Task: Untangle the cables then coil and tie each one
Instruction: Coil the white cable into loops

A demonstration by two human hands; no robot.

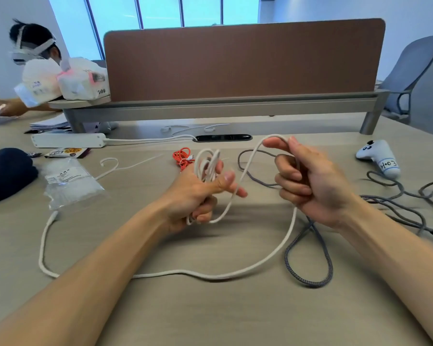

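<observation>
Left hand (198, 193) grips a small coil of the white cable (210, 277); right hand (308, 181) curls round the next loop. Slack trails below both hands; it looks light and limp, best held close to the coil

Grey cable (310, 285) beyond right edge
</observation>
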